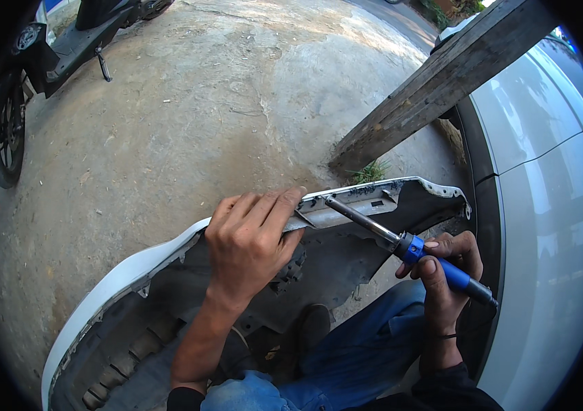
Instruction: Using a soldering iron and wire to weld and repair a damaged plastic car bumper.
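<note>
A white car bumper (pixel 124 272) lies across in front of me, its dark inner side turned toward me. My left hand (pixel 247 236) is closed over its upper edge, fingers on the far side and thumb on the near side. In my right hand (pixel 445 270) is a soldering iron (pixel 372 225) with a blue handle and a metal barrel, held like a pen. Its tip rests at or very near the bumper's upper rim, just right of my left fingers. Dark, rough marks run along the rim there. The cable end is only partly visible.
A wooden post (pixel 435 92) slants up from the concrete floor (pixel 189 103), with a grass tuft (pixel 371 171) at its foot. On the right a white car (pixel 545 185) stands close to my right hand. A dark motorcycle (pixel 65 58) is parked at the far left.
</note>
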Demonstrator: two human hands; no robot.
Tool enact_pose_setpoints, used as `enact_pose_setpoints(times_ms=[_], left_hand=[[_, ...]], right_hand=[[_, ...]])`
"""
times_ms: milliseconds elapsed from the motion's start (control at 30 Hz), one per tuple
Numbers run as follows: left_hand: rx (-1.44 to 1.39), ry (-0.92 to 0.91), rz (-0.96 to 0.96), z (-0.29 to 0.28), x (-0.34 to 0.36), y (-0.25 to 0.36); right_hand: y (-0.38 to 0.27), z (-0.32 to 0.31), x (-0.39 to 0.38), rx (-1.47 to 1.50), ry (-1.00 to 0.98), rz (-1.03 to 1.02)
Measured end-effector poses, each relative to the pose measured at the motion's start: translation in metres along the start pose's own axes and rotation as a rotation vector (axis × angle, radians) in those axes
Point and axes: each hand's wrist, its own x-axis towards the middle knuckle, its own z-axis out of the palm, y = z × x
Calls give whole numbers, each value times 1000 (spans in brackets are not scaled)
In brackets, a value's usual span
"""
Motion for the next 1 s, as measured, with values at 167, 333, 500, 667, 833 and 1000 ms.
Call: enact_pose_setpoints(times_ms=[167,333,500,667,833,1000], left_hand=[[2,6,-1,5,-2,-3],[-2,-4,-4,1,-1,0],[-7,-6,-9,1,-1,0],[-4,-3,-10,1,0,0],[-2,0,-3,2,-1,0],[-3,2,1,1,-1,0]], right_hand=[[1,0,-2,10,-14,35],[-1,-2,-3,-5,-52,51],[-2,2,-1,-56,-50,99],[-4,-1,-1,-56,-42,86],[-3,-3,-2,-69,-32,87],[-3,0,-1,-41,-34,81]])
